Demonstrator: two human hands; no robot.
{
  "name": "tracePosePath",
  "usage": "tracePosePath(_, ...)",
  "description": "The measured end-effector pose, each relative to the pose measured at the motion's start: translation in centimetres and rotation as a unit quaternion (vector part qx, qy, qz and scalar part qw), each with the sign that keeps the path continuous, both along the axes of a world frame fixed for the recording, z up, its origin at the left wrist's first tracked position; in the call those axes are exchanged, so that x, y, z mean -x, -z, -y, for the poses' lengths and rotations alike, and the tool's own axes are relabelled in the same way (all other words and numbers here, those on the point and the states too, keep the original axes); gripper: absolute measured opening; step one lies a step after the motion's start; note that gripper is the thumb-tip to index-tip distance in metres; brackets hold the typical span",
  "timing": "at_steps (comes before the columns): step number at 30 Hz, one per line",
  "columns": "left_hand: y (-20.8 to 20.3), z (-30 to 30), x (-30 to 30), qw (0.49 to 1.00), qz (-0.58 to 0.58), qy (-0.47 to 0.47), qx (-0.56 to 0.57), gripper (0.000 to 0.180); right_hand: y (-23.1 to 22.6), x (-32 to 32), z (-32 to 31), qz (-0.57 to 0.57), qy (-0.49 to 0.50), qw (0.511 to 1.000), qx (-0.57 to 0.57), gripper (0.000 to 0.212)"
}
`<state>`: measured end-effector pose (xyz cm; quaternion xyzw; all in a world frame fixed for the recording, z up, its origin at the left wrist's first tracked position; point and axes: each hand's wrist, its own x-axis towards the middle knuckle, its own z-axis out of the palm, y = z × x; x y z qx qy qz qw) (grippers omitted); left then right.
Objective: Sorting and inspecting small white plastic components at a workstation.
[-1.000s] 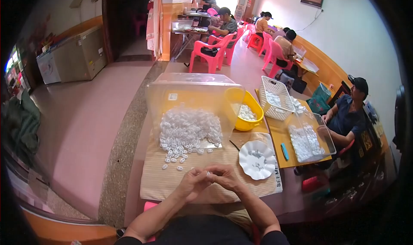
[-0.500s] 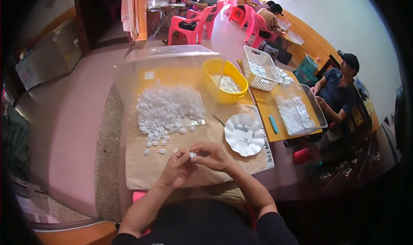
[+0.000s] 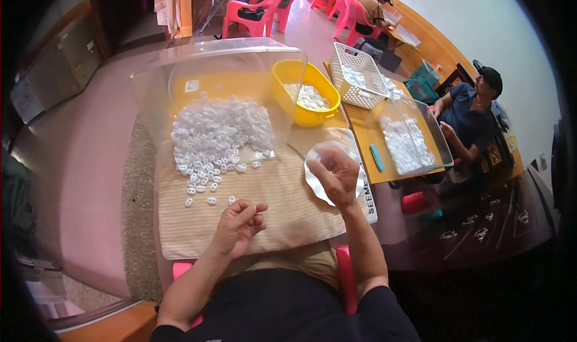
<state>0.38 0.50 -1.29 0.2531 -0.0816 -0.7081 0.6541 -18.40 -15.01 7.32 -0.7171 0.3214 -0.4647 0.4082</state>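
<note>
My right hand (image 3: 336, 172) is over the white scalloped plate (image 3: 320, 187), fingers bent down toward it and hiding much of it. Its fingertips are blurred, so I cannot make out what they hold. My left hand (image 3: 242, 225) hovers above the striped beige cloth (image 3: 300, 222), thumb and fingers pinched together. Whatever may be between them is too small to see. Just beyond it lie a few loose white oval plastic pieces with two holes (image 3: 211, 201). A heap of the same pieces (image 3: 219, 132) spills out of a clear plastic bin (image 3: 144, 96) tipped on its side.
A yellow tub (image 3: 332, 93) of small whitish parts stands behind the plate. On the side table to the right are a white perforated basket (image 3: 360, 63), a turquoise tool (image 3: 376, 157) and a clear box (image 3: 442, 141) of white pieces. A person (image 3: 472, 114) sits there. Pink chairs (image 3: 258, 12) stand farther back.
My hands have come apart. The right one has moved away to the right, over the plate; the left stays near the cloth's front. The white piece between them no longer shows.
</note>
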Motion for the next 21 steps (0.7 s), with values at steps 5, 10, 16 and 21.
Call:
tracePosePath(5,-0.2,0.0,0.3,1.000,0.015,0.003,0.004,0.007,0.3,1.3,1.5,0.019,0.021,0.999,0.023,0.019)
tracePosePath(10,-0.2,-0.1,0.5,1.000,0.024,0.007,0.002,0.008,0.9,1.8,2.8,0.031,0.034,0.999,0.027,0.021)
tracePosePath(16,-0.1,0.0,0.5,0.999,0.033,0.005,0.000,0.008,0.2,1.9,3.3,0.029,0.058,0.996,0.056,0.022)
tracePosePath(21,-0.2,0.1,0.5,0.999,0.037,0.009,-0.003,0.009,0.2,2.3,4.3,0.028,0.069,0.995,0.074,0.023)
